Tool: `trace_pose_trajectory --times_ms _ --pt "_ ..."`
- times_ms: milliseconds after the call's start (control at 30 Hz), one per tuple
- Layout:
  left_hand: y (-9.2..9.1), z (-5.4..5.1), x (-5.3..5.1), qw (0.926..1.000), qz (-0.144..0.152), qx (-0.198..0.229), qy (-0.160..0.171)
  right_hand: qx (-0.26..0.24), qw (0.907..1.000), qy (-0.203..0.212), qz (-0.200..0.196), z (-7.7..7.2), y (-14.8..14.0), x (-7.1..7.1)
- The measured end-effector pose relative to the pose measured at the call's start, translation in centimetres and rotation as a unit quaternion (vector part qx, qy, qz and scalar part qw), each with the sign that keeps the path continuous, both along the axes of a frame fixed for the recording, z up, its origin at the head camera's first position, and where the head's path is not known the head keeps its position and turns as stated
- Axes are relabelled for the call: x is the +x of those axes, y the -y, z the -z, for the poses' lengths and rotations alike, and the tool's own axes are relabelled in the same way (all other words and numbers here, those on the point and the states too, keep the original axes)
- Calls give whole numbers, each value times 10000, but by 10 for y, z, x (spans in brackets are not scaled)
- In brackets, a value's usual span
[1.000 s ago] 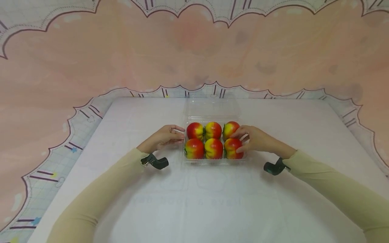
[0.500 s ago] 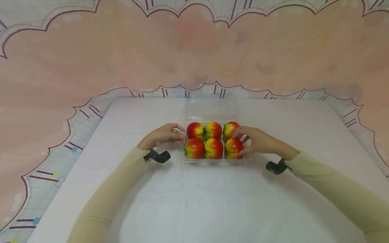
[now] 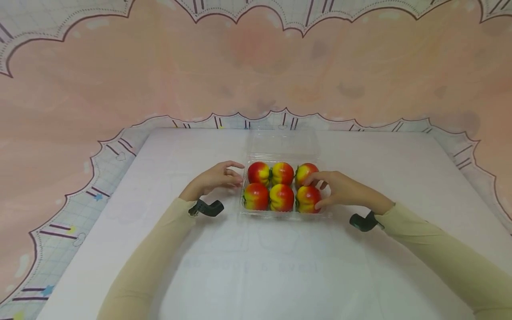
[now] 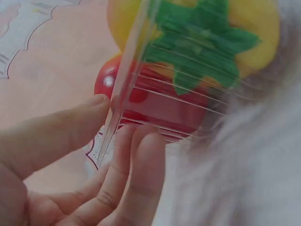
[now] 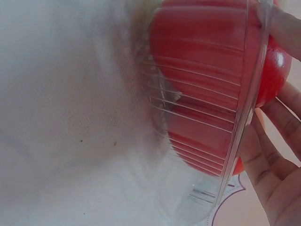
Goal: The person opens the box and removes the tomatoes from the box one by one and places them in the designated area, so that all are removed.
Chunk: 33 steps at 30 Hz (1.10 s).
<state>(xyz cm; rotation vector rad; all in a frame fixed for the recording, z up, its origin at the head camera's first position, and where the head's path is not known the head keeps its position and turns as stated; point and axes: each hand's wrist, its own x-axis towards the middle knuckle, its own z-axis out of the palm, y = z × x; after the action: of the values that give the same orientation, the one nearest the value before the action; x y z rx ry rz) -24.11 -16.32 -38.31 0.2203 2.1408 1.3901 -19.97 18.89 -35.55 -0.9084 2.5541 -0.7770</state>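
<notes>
A clear plastic clamshell box [image 3: 286, 214] stands with its lid [image 3: 283, 144] up at the back. Two rows of red-and-yellow fruits [image 3: 282, 198] with green leafy caps fill it; their exact kind is uncertain. At the box's left side, my left hand [image 3: 216, 177] pinches the rim [image 4: 117, 108], thumb on one side and fingers [image 4: 148, 174] against the outer wall. My right hand [image 3: 338, 189] holds the front right fruit [image 3: 308, 198] between thumb and fingers, inside the box. In the right wrist view, the fingers [image 5: 263, 165] lie beside the rim and partly hide the fruit.
The box stands on a white-covered table [image 3: 280, 275]. A peach backdrop [image 3: 256, 66] with a scalloped, patterned border [image 3: 116, 144] rises behind and beside it. Dark wrist cameras [image 3: 363, 221] are strapped over both beige sleeves [image 3: 432, 240].
My right hand has shifted slightly back toward me, and the front right fruit has moved a little the same way. My left hand stays at the box's left side; its forearm has swung inward.
</notes>
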Motion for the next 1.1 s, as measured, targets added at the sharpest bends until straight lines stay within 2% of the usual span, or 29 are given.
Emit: trace_pose_trajectory --times_ms 133,367,467,500,567,700,767,800,867,1033,1100 --pt "-1 -1 6 9996 -86 -85 -238 -35 10000 14 -2 0 0 0" --pt "-7 2 17 9973 -619 385 -77 -20 10000 -7 39 -2 -1 2" --pt "-11 5 20 9946 -893 454 -282 8 10000 -26 31 -2 -1 3" --pt "-13 6 21 9931 -1005 424 -436 17 10000 -34 27 -3 -1 3" --pt "-17 8 23 9879 -1206 193 -952 31 10000 -52 21 -3 -1 3" --pt "-25 13 25 9674 -1410 -312 -2080 45 10000 -76 6 -3 -1 3" --pt "-27 16 25 9581 -1462 -376 -2436 43 10000 -75 3 -3 -1 3" --pt "-28 17 25 9559 -1487 -327 -2511 45 10000 -75 5 -3 -1 3" --pt "-29 19 25 9540 -1491 -252 -2589 45 10000 -82 -8 -3 -1 3" --pt "-32 21 25 9583 -1455 0 -2461 32 9997 -156 -177 -3 0 4" --pt "-33 21 26 9587 -1529 150 -2393 24 9994 -184 -278 -3 0 4"
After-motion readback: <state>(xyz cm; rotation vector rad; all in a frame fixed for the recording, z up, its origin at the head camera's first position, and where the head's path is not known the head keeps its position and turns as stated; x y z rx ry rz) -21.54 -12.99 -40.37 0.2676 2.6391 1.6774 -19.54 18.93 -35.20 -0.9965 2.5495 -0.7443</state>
